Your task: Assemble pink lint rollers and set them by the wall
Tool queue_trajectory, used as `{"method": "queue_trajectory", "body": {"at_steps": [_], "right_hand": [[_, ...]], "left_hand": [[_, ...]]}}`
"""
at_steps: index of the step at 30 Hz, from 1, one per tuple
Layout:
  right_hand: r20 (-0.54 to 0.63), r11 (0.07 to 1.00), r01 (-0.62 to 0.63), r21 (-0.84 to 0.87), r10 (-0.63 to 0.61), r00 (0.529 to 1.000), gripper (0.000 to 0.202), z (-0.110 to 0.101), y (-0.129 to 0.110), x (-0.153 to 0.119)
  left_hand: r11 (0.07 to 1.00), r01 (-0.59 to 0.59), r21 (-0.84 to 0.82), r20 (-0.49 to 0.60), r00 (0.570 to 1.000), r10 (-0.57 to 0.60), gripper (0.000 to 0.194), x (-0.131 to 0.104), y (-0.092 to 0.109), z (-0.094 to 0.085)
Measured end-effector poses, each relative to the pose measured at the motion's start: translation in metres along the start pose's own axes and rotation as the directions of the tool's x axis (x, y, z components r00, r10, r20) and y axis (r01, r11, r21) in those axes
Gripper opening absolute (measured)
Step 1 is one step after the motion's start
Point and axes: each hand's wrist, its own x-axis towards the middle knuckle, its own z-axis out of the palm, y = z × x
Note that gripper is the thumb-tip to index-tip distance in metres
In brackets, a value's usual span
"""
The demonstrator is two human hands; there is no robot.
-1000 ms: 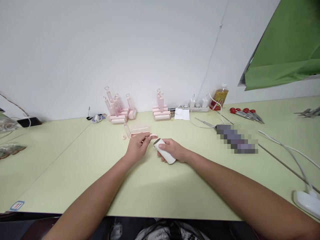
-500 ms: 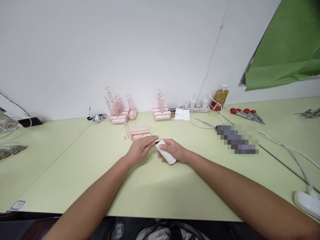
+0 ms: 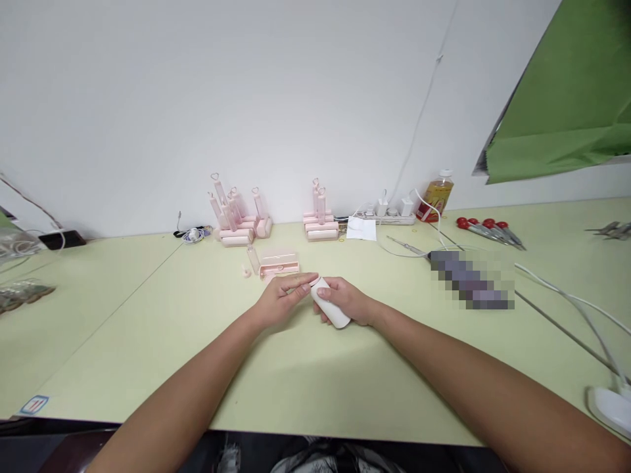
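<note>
A white paper roll (image 3: 332,307), which looks like a lint-roller refill, is tilted just above the table, its upper end towards the left. My right hand (image 3: 348,301) is wrapped round it, the thumb lying along its side. My left hand (image 3: 283,297) has its fingers stretched out flat against a pink end cap (image 3: 315,281) on the roll's upper end, with its thumb close to the rim. Behind my left hand lies an open pink case (image 3: 279,268) with a clear lid. A translucent pink tube (image 3: 253,258) and a small pink part (image 3: 246,271) are beside it.
Pink rollers with upright handles (image 3: 235,223) stand by the wall, with more (image 3: 321,223) to their right. A power strip (image 3: 389,217), paper (image 3: 361,228), drink bottle (image 3: 436,197) and red-tipped tools (image 3: 488,230) lie farther right. A soldering iron (image 3: 407,246) and white cables cross the right side.
The pink end cap now sits over the roll's end, where a dark hollow showed before. Both hands stay close together, and the view has shifted slightly.
</note>
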Motion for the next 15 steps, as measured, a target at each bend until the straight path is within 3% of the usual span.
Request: {"method": "queue_trajectory", "body": {"at_steps": [5, 9, 12, 15], "right_hand": [[-0.010, 1.000, -0.016, 0.015, 0.016, 1.000, 0.051, 0.000, 0.000, 0.000], [-0.021, 0.997, -0.025, 0.070, 0.026, 0.999, 0.050, -0.001, 0.000, 0.001], [-0.035, 0.993, -0.023, 0.118, 0.027, 0.999, 0.049, -0.002, 0.000, 0.002], [-0.038, 0.989, -0.022, 0.146, 0.028, 0.999, 0.049, -0.002, 0.000, 0.002]], "left_hand": [[1.000, 0.019, -0.010, -0.002, 1.000, -0.019, 0.040, -0.001, 0.002, 0.003], [0.990, -0.039, 0.134, -0.006, 0.999, 0.041, 0.042, -0.001, 0.003, -0.004], [0.961, -0.107, 0.255, -0.127, 0.981, 0.143, 0.047, -0.001, 0.000, -0.013], [0.944, -0.110, 0.312, -0.337, 0.916, 0.218, 0.055, -0.003, -0.002, -0.015]]}}
